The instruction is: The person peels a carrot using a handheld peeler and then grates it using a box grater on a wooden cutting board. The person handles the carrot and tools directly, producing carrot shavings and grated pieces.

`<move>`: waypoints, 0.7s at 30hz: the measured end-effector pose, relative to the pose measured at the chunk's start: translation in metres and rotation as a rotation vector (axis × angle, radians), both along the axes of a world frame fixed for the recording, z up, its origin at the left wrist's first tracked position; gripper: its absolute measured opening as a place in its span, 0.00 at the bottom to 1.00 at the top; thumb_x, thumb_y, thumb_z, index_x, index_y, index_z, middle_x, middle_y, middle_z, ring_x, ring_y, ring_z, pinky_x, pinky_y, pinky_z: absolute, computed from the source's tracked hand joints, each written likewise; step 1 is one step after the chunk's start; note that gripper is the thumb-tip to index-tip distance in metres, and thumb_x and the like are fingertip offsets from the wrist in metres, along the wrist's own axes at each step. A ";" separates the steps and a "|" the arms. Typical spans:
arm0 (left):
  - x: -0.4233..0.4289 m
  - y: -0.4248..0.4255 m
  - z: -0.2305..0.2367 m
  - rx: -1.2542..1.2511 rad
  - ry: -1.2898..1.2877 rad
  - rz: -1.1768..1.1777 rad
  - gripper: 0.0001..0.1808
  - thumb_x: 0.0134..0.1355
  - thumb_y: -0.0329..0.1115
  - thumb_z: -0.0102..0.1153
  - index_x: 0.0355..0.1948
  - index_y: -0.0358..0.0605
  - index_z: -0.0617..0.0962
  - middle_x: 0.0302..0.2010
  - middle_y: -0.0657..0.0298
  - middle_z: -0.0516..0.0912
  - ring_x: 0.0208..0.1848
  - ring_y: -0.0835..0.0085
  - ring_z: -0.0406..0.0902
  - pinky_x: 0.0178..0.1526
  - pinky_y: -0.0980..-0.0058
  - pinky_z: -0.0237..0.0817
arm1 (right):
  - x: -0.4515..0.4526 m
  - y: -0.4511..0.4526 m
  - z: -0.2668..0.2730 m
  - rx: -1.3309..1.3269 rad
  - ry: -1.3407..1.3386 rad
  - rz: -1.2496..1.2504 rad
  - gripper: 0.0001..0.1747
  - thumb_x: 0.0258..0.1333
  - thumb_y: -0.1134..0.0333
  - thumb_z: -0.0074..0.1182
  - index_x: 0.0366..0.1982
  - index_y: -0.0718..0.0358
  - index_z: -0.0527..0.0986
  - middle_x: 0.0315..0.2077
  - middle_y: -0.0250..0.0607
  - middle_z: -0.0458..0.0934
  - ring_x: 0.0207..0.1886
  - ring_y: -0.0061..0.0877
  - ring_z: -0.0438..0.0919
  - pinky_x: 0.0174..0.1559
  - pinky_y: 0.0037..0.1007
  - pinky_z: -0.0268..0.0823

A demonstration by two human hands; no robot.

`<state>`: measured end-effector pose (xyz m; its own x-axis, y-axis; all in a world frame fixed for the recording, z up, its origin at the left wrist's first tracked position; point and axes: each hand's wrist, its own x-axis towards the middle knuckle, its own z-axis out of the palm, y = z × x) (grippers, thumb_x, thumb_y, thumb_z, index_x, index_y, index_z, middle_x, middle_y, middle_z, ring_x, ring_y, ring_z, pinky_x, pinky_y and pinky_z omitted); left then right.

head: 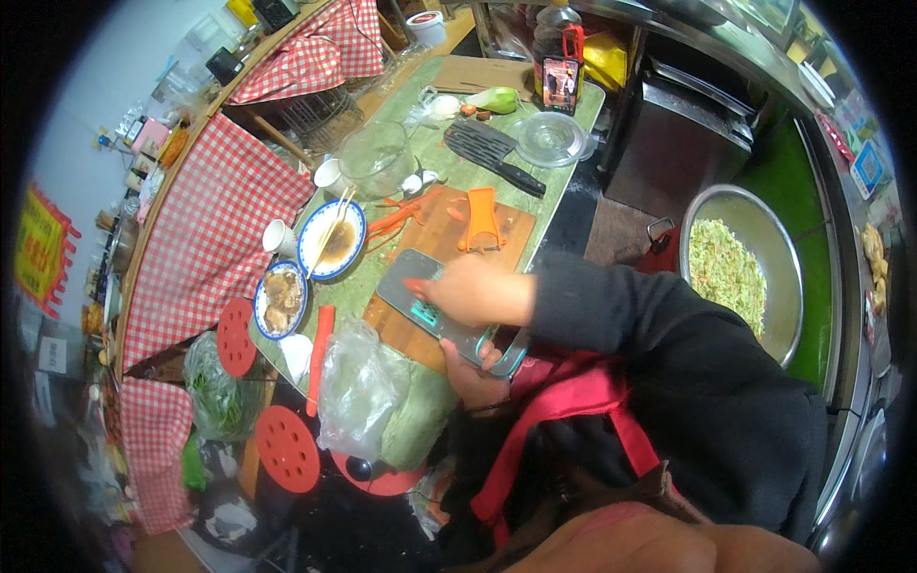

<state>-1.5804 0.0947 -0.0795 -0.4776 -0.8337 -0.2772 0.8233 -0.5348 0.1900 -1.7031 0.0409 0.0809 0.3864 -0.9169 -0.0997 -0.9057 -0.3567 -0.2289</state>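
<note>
My right hand point(476, 290) is closed around a piece of carrot point(413, 286), pressing it on a grey flat grater point(401, 276) with a teal rim. With fingers wrapped at the grater's near end, my left hand point(476, 379) holds it tilted over a wooden cutting board point(448, 225). My right hand hides part of the grating surface. An orange peeler point(482, 218) rests on the board beyond the grater. Carrot peelings point(394, 218) lie at the board's left edge. Left of the board is a whole peeled carrot point(322, 358), beside a clear plastic bag point(358, 390).
Two blue-rimmed dishes point(332, 251) with food, one bearing chopsticks, stand at left near paper cups point(279, 236). A black-bladed cleaver point(480, 145), clear lids point(550, 138) and a propped phone point(560, 84) are farther back. A steel basin point(788, 286) of shredded vegetables stands right.
</note>
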 end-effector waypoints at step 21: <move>0.006 -0.004 0.001 0.045 0.135 -0.039 0.25 0.65 0.54 0.41 0.54 0.46 0.65 0.42 0.63 0.73 0.25 0.76 0.66 0.22 0.82 0.58 | -0.017 0.016 -0.012 0.119 0.064 0.165 0.17 0.49 0.65 0.49 0.42 0.63 0.73 0.24 0.46 0.78 0.28 0.41 0.79 0.29 0.38 0.70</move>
<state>-1.5743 0.0908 -0.0790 -0.5447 -0.8020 -0.2451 0.8184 -0.5722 0.0535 -1.7205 0.0566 0.0687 0.5197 -0.8222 -0.2324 -0.8513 -0.4753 -0.2222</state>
